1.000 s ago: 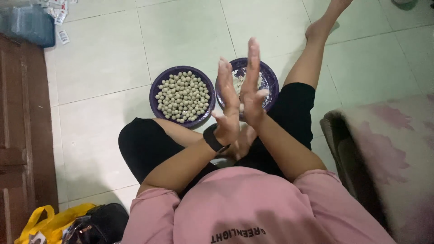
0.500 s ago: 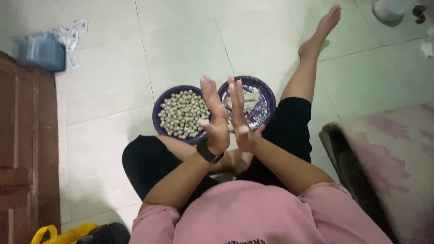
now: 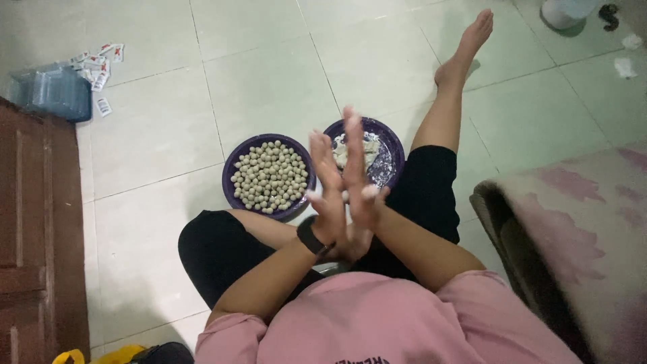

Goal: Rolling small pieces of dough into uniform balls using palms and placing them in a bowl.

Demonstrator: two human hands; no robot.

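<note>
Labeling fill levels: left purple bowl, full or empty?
Full. The left bowl holds pale balls across nearly its whole floor. The hands, pressed palm to palm, are in front of it.

Left hand (image 3: 328, 195) and right hand (image 3: 360, 178) were pressed palm to palm, fingers extended toward 12 o'clock, forearms converging from 7 and 5 o'clock.

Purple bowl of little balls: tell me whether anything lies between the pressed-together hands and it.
Nothing visible does. The left hand and right hand are pressed palm to palm above the person's lap, just right of the purple bowl of balls. Only bare floor tile and the bowl's rim lie between them.
</note>
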